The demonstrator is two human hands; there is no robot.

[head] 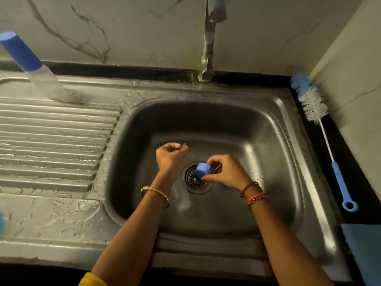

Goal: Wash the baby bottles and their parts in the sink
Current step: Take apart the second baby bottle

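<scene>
I'm pinching the blue cap [202,169] in my right hand [226,172], left hand [170,156] gripping a clear teat [185,145] over the sink [288,141]. Probably rinsing next; tap [208,48] needs opening.

Head view, steeply down over sink [278,124]

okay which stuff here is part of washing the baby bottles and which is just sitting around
In use: blue bottle ring held by right hand; clear teat pinched by left hand; clear bottle in sink.
Idle: bottle brush; capped bottle; blue cloth.

Sink [268,129] brushed steel w/ wet ribbed drainer, bottle [182,198] clear plastic, brush [313,104] bristly.
</scene>
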